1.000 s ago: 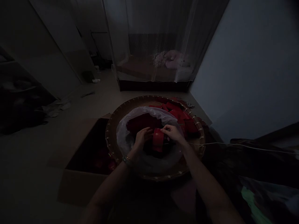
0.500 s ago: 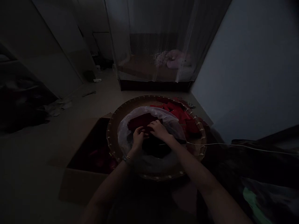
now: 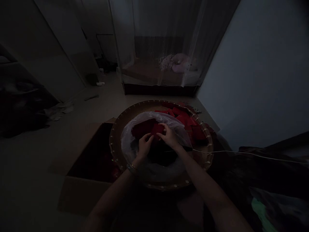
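Right hand (image 3: pixel 169 136) pinches red piece (image 3: pixel 157 129) over plastic bag (image 3: pixel 127 139); left hand (image 3: pixel 144 146) at piece's edge, grip unclear. Red packets (image 3: pixel 183 118) crowd basket (image 3: pixel 116 129) far right; cord (image 3: pixel 222 151) crosses rim.

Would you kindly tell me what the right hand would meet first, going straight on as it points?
The right hand, apparently holding the red piece, would probably meet the dark red material first; depth is unclear.

A pink shape (image 3: pixel 180 64), possibly a cushion, lies on a bed (image 3: pixel 142 71) behind netting (image 3: pixel 159 19).
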The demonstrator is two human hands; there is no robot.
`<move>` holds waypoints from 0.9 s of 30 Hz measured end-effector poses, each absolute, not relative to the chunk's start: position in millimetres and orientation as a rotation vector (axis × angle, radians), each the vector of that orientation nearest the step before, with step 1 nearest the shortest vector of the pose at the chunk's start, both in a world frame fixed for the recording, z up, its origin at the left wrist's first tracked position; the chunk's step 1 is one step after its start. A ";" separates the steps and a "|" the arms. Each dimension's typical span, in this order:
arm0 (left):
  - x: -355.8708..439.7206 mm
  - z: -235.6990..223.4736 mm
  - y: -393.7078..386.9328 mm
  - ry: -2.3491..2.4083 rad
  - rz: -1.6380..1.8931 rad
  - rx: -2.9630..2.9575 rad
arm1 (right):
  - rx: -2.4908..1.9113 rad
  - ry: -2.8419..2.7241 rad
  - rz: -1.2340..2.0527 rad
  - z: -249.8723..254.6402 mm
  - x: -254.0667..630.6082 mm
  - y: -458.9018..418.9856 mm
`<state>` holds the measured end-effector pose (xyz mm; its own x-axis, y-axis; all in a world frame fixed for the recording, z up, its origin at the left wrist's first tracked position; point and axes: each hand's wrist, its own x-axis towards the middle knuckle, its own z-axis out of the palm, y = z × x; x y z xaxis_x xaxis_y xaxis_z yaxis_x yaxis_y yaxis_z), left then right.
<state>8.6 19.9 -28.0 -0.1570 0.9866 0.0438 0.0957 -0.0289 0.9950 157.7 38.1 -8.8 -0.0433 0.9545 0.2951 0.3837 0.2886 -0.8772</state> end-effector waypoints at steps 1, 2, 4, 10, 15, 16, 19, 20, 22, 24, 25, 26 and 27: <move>8.9 -27.2 19.0 1.376 1.295 1.239 | -1.231 -1.636 0.732 -8.9 156.8 36.2; 8.7 -26.5 18.0 1.378 1.284 1.249 | -1.216 -1.683 0.686 -9.2 156.1 34.7; 7.4 -25.8 16.3 1.402 1.279 1.260 | -1.219 -1.778 0.560 -9.5 155.2 32.8; 3.5 -29.5 17.5 1.442 1.288 1.213 | -1.238 -1.817 0.259 -10.2 153.0 25.6; 3.2 -34.7 19.8 1.438 1.293 1.122 | -1.172 -1.775 0.181 -9.1 150.5 19.2; 3.2 -35.3 19.9 1.425 1.296 1.107 | -1.166 -1.771 0.177 -8.8 150.2 18.7; 3.2 -35.9 19.8 1.380 1.303 1.074 | -1.187 -1.752 0.153 -9.1 150.0 18.2; 3.2 -35.7 19.7 1.374 1.302 1.067 | -1.199 -1.751 0.140 -9.9 150.0 18.0; 3.4 -34.7 19.5 1.387 1.292 1.055 | -1.215 -1.763 0.106 -12.4 150.1 17.4; 3.5 -33.5 19.1 1.404 1.292 1.045 | -1.219 -1.793 0.069 -14.9 150.2 16.2; 3.5 -32.9 19.0 1.408 1.297 1.042 | -1.221 -1.811 0.053 -15.9 150.3 15.3; 3.6 -32.4 18.8 1.410 1.300 1.043 | -1.221 -1.832 0.043 -16.4 150.5 14.5; 3.6 -31.9 18.5 1.410 1.301 1.047 | -1.221 -1.851 0.040 -16.5 150.8 13.7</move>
